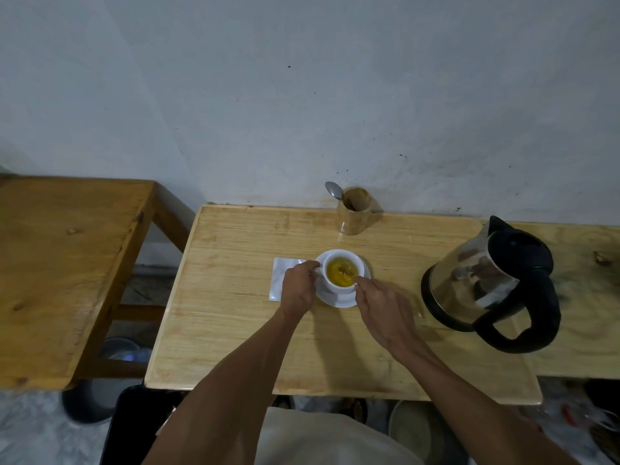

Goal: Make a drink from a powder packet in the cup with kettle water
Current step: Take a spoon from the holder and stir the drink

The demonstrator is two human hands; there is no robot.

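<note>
Dim, flat indoor light w/ a cool grey cast on the white plastered wall (302, 95). Soft shadows fall toward the viewer and right: under both forearms on the pale wooden table (235, 347), and beside the round wooden holder (354, 213). Steel kettle w/ black handle (489, 283) shows smeared reflections, slight motion blur. Wide-angle bend at edges; table lines curve. Corners and floor clutter below are soft, low detail. No harsh glare.
</note>
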